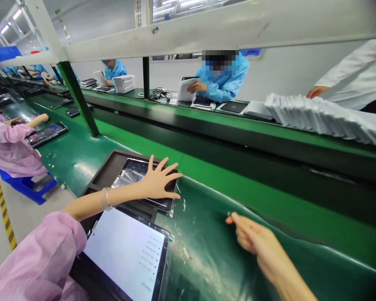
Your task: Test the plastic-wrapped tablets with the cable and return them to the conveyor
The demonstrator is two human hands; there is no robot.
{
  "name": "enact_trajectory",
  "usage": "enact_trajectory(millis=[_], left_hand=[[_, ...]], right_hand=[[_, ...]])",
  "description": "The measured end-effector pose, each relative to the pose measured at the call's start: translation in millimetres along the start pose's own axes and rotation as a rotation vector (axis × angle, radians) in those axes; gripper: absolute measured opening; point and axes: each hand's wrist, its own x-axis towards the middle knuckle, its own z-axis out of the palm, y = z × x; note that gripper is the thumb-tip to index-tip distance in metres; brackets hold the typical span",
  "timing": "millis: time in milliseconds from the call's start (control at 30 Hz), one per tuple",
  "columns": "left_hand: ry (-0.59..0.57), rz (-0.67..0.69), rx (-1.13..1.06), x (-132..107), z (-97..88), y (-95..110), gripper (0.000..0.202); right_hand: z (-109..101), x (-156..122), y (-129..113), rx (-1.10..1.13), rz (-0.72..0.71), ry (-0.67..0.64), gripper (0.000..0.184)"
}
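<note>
My left hand (158, 182), fingers spread, is over a dark-screened tablet (131, 171) at the black tray; whether it touches the glass I cannot tell. A band circles that wrist, below a pink sleeve. Nearer me lies a second tablet (125, 251), its screen lit white with lines of text that appear upside down. Over the green bench on the right, my right hand (253, 236) is closed with thumb and forefinger pinched together. A tiny dark speck shows at its fingertips, too small to name.
The black tray (105, 171) has raised edges. Beyond the green bench (207, 234) runs a lower bright green strip (163, 152). A green post (78, 98) rises at left. Across, a person in blue (225, 79) handles a tablet near stacked white sheets (326, 115). A person in pink (9, 138) sits left.
</note>
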Motion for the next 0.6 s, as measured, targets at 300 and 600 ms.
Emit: enact_trajectory(millis=[300, 600], left_hand=[[0.121, -0.524, -0.35, -191.3, -20.0, -38.5, 0.061], [0.122, -0.784, -0.472, -276.2, -0.8, -17.8, 0.055]], right_hand=[[100.5, -94.6, 45.9, -0.14, 0.143, -0.494, 0.087], [100.6, -91.5, 36.4, -0.175, 0.244, -0.484, 0.084]])
